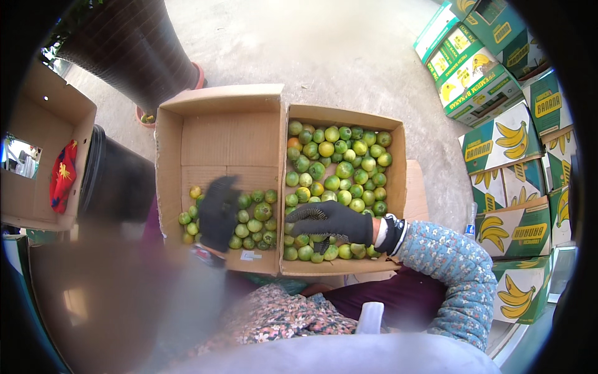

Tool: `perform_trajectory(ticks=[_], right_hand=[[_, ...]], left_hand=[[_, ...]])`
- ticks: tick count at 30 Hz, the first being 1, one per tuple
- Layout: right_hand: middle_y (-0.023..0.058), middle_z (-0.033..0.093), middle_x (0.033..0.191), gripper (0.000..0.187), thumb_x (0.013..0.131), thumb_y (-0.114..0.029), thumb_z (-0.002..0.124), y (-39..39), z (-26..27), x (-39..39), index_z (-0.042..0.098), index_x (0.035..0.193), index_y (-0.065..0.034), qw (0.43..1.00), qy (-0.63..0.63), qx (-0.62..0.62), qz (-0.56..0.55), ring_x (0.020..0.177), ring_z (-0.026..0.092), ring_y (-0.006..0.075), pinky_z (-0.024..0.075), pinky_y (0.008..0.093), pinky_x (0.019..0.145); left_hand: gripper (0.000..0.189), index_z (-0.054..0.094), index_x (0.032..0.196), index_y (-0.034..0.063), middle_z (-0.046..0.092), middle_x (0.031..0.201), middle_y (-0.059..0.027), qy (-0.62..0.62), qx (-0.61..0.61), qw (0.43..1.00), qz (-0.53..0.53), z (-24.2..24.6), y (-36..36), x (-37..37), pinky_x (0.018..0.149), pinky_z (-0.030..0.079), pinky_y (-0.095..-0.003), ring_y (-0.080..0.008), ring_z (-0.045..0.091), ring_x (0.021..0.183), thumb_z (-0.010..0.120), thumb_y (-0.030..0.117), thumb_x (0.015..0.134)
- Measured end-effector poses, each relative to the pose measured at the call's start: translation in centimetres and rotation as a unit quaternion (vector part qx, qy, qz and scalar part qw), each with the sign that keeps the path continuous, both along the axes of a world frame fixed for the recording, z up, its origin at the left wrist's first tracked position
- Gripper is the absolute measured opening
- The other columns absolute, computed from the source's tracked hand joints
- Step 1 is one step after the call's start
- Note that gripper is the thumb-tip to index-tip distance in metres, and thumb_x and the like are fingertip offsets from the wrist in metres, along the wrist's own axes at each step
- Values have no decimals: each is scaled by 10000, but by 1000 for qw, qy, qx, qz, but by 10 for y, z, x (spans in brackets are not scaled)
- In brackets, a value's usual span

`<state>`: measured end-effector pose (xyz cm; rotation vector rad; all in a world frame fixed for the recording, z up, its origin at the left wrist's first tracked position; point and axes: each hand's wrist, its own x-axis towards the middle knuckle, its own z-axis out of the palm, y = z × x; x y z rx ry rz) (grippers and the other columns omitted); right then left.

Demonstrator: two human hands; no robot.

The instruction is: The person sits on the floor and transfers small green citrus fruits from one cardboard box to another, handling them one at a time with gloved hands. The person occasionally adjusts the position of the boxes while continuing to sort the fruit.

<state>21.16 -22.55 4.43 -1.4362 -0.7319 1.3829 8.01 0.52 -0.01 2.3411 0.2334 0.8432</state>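
Two open cardboard boxes stand side by side before me. In the left box (229, 135), green tomatoes (263, 212) lie in the near half, with bare cardboard behind them. My left hand (218, 215), in a black glove and blurred, is over these tomatoes; whether it holds one is hidden. The right box (343, 268) is spread with green tomatoes (345, 169), a few turning yellow or orange. My right hand (331, 222), in a black glove with grip dots, reaches in low over its near part, fingers curved down among the tomatoes. Its palm side is hidden.
Banana cartons (504, 140) are stacked along the right. A large dark ribbed pot (135, 51) stands beyond the left box. At the left are a black bucket (121, 177) and another cardboard box (65, 103) with a red cloth (64, 177). A plastic bottle (471, 219) is by the cartons.
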Motion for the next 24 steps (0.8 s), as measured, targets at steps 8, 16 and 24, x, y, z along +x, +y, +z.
perform_trajectory(ticks=[8, 16, 24], right_hand=[[67, 619, 1011, 400, 933, -347, 570, -9, -13, 10, 590, 1165, -21, 997, -30, 63, -31, 882, 615, 132, 554, 264, 680], [65, 581, 1165, 358, 937, -195, 581, -2, -8, 10, 544, 1257, -39, 985, 129, -71, 87, 928, 609, 136, 518, 253, 809], [133, 486, 1342, 442, 967, -195, 506, -39, -43, 12, 423, 1363, -17, 998, 8, 36, 57, 1197, 490, 192, 410, 328, 1016]], left_hand=[[465, 427, 1353, 47, 447, 1346, -228, 375, 80, 910, 156, -70, 91, -48, 1055, 340, -420, -375, 416, 1260, 473, 116, 895], [457, 490, 1310, 23, 480, 1337, -206, 57, 40, 998, -7, 20, -28, -16, 1019, 382, -416, -362, 465, 1243, 585, 164, 886], [506, 562, 1221, 53, 568, 1209, -155, 35, 4, 963, -269, 25, -91, 3, 906, 467, -412, -339, 565, 1068, 735, 110, 749]])
